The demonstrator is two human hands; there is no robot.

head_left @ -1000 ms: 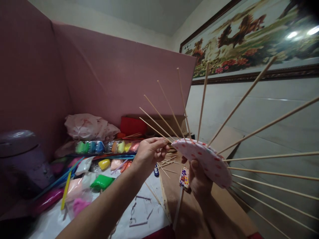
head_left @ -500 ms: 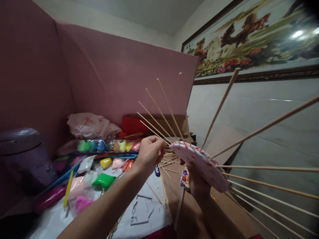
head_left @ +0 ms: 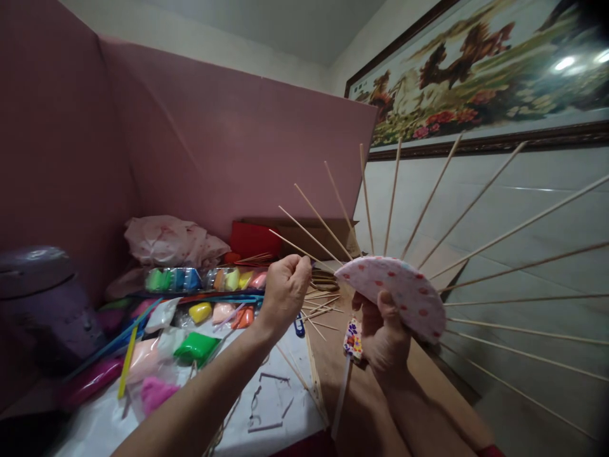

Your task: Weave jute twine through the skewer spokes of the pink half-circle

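A pink wall stands behind the fingers, a brown table below. Thin sticks spread from a spotted half-circle, pinched in the right hand. Near it, the left hand is curled; I can't tell if it holds anything.

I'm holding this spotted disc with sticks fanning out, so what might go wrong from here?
Your left hand, close to the leftmost stick, might knock it askew. The other sticks spread wide, so one could snag if the spotted disc turns. Your right hand pinches the disc near its lower edge, so it might tip.
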